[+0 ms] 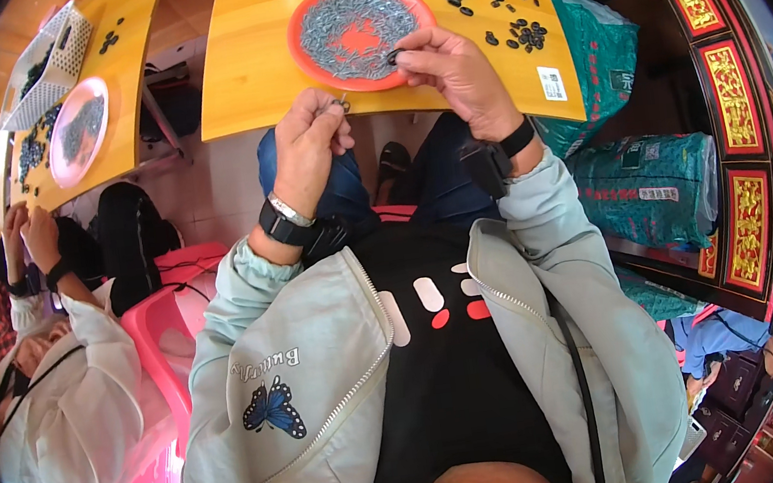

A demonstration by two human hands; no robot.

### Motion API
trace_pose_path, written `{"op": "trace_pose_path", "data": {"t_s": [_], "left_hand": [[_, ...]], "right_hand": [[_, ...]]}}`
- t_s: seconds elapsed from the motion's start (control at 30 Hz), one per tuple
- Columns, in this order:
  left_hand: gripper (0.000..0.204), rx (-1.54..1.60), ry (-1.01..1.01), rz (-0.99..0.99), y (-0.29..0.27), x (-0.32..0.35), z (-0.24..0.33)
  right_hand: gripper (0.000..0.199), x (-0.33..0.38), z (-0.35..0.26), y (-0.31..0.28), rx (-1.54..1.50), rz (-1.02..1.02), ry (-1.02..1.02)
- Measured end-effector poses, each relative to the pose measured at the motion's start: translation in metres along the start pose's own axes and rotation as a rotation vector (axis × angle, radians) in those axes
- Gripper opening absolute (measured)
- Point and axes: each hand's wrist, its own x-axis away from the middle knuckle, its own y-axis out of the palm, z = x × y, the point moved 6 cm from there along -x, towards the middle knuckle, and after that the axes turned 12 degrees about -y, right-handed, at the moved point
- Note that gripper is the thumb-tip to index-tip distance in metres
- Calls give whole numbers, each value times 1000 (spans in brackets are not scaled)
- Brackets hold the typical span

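An orange-red plate (424, 13) full of small grey screws (322, 32) rests near the front edge of the wooden table (259, 25). My left hand (309, 145) is closed just in front of the plate, its fingertips pinching a small dark piece (340, 105) with a thin metal tip; most of it is hidden by the fingers. Over the plate's right rim, thumb and forefinger of my right hand (458, 73) pinch a small round black part (394, 57). Loose black oval parts (527, 35) lie in groups on the table to the right.
Teal bags (650, 185) are stacked right of the table, beside a carved dark cabinet (734, 97). At left, another person (74, 405) sits on a pink chair (150, 319) at a second table with a pink plate (102, 104) and a white basket (40, 91).
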Motion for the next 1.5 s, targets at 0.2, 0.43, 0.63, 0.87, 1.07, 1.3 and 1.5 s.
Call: {"op": "trace_pose_path", "data": {"t_s": [0.2, 0.43, 0.63, 0.87, 1.07, 1.3, 1.5], "left_hand": [[7, 41, 30, 7, -1, -2, 0], [8, -38, -2, 23, -4, -2, -2], [7, 8, -14, 69, -5, -2, -2], [7, -48, -13, 80, -6, -2, -1], [8, -58, -11, 89, -5, -2, -1], [10, -138, -26, 88, -5, -2, -2], [10, -54, -23, 114, -6, -2, -5]], "right_hand": [[11, 7, 28, 25, -18, -3, 23], [10, 7, 27, 36, -36, -23, 32], [8, 7, 34, 43, -55, 5, 76], [11, 7, 35, 46, -78, 13, 82], [12, 8, 33, 46, -35, 9, 42], [10, 8, 31, 49, 22, -10, -3], [13, 9, 35, 49, -27, -26, 43]]}}
